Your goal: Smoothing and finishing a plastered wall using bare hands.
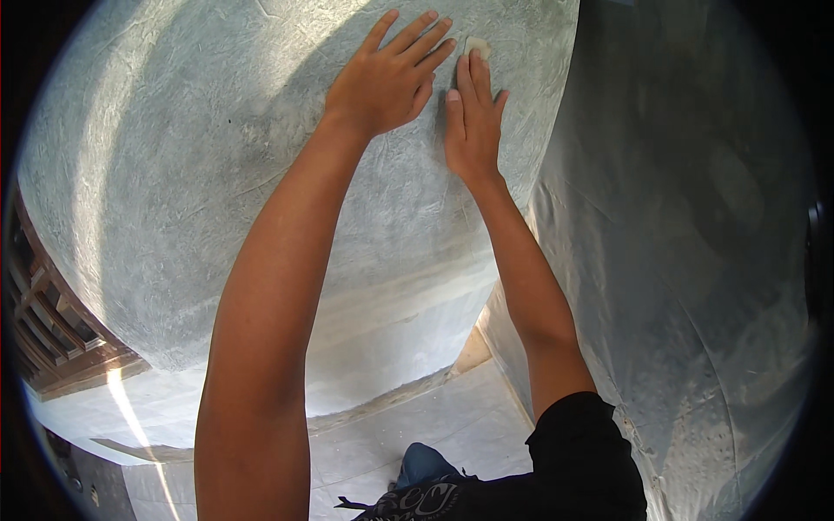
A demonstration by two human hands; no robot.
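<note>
My left hand (pixel 382 82) is up against a grey, rough plastered wall (pixel 217 156), its fingers stretched out and apart, with nothing in it. Just to its right, my right hand (pixel 476 122) lies nearly flat on the same wall, fingers extended upward and the thumb held off to the side. At its fingertips is a small pale cream piece (pixel 477 43) with rounded corners, flat against the wall. Whether this piece is loose or fixed to the surface I cannot tell. Both arms reach upward.
A dark grey wall or sheet (pixel 678 217) stands close on the right, meeting the plastered wall at a corner. Slatted brown woodwork (pixel 61 321) is at the far left. Below lies a pale floor (pixel 408 451). Sunlight streaks cross the wall.
</note>
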